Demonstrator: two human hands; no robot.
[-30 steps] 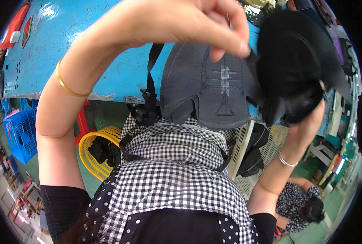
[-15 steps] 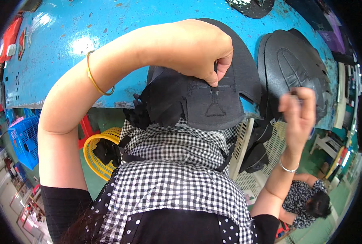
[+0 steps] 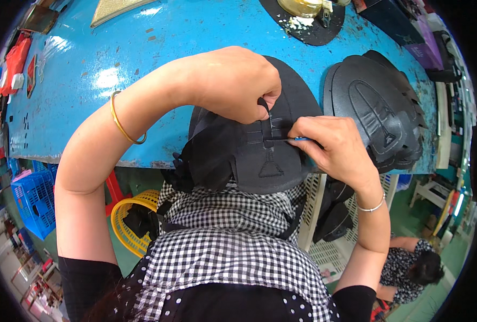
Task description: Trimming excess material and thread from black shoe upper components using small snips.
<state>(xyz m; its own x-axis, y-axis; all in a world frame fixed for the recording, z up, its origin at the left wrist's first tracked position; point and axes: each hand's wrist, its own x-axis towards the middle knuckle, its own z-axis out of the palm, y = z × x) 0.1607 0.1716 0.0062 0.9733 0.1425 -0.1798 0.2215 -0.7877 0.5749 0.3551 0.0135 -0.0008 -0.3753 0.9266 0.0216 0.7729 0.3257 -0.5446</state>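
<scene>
A rounded black padded piece (image 3: 297,94) lies at the near edge of the blue table, with a stitched triangle near its close end. My left hand (image 3: 244,83) reaches over it, thumb and fingers pinching the end of a narrow black strip (image 3: 267,127) that lies along the middle of the piece. From the right, my right hand (image 3: 338,147) grips a thin pointed tool with a blue handle (image 3: 301,139). The tool's tip touches or lies just over the strip; its exact kind is not clear. Dark gathered fabric (image 3: 206,147) bunches at the piece's left side.
Stacked black leather pieces (image 3: 351,86) lie to the right on the blue table (image 3: 115,53). At the back, a black mat (image 3: 313,37) bears a gold-coloured tin. Below stand a yellow basket (image 3: 121,228), a blue basket (image 3: 32,201) and a pale crate (image 3: 324,252). Another person (image 3: 410,268) is at lower right.
My right hand has come left and forward from beside the stack to the black piece, bringing the blue-handled tool to the strip. My left hand keeps its pinch, now with the strip's end showing.
</scene>
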